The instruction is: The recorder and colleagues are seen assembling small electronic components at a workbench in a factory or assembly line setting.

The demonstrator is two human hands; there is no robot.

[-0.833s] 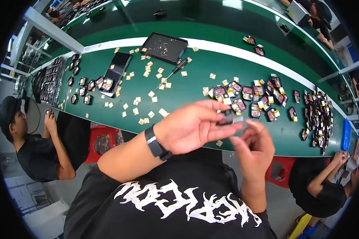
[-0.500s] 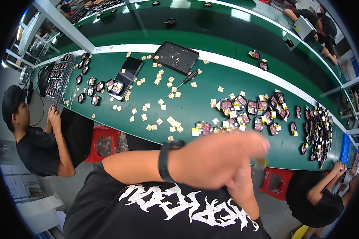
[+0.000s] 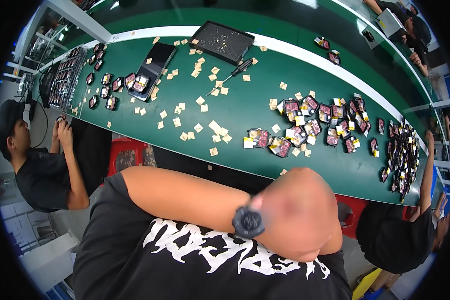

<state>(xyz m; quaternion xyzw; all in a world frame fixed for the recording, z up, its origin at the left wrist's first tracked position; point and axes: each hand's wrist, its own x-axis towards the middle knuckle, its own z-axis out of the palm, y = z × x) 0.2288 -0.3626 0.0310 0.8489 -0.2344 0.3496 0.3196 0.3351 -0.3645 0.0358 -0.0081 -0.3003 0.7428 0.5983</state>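
My left arm reaches across my chest to the right, with a dark watch (image 3: 248, 221) on its wrist. My left hand (image 3: 300, 215) is badly blurred, so its fingers and anything in them cannot be made out. Behind it, only a part of my right arm (image 3: 333, 240) shows; the right hand is hidden. Closest on the green table (image 3: 185, 160) lie small black-framed modules (image 3: 280, 146) with reddish faces and white and yellow tabs, some in a loose cluster. Small beige square pieces (image 3: 216, 127) are scattered to their left.
A screwdriver (image 3: 230, 77) lies below a black tray (image 3: 223, 42) holding small bits. A dark flat slab (image 3: 155, 70) bears some modules at left. More modules are heaped at the right end (image 3: 402, 160). Co-workers sit on both sides, one at left (image 3: 40, 165). Beyond the white rail runs a green belt (image 3: 270, 22).
My left hand has turned and shifted, bringing the watch face into view and moving the wrist rightward. The table has slid upward in the picture, uncovering the nearest modules.
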